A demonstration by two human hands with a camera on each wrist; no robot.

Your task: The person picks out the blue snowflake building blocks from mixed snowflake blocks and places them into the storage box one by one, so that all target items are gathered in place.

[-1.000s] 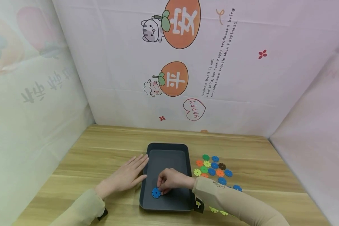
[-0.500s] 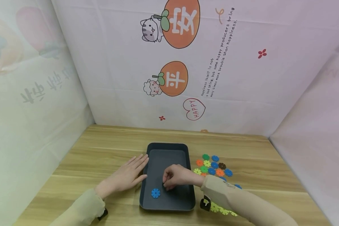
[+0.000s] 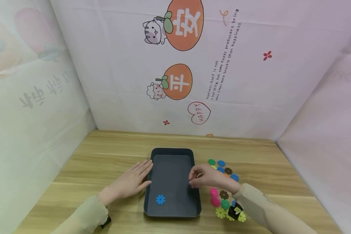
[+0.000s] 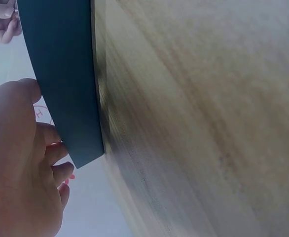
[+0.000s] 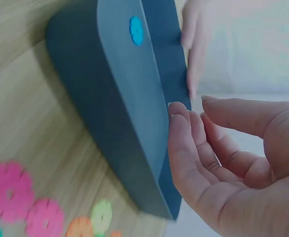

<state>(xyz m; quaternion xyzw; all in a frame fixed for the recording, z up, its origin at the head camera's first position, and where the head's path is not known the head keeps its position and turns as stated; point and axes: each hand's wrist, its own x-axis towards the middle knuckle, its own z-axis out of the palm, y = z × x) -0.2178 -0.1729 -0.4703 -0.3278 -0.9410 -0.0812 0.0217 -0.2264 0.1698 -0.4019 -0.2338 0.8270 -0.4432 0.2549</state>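
A blue notched plastic disc (image 3: 160,200) lies flat inside the dark grey tray (image 3: 171,172), close to its near left corner. My left hand (image 3: 131,182) rests at the tray's left side with straight fingers, fingertips against the rim; the left wrist view shows them along the tray's outer wall. Over the tray's right rim is my right hand (image 3: 207,177), fingers loosely bent. In the right wrist view a gap shows between the thumb and fingertips of this hand (image 5: 228,163), with nothing in it.
Right of the tray, several loose discs lie on the wooden table (image 3: 120,146): pink (image 3: 215,201), brown (image 3: 223,194), green (image 3: 225,204), yellow (image 3: 220,213) and blue (image 3: 234,177). My right forearm covers part of them. White printed cloth walls (image 3: 128,81) enclose the table.
My right hand has let go of the blue disc in the tray and moved right and away, to the tray's right rim. The left hand stays in place.
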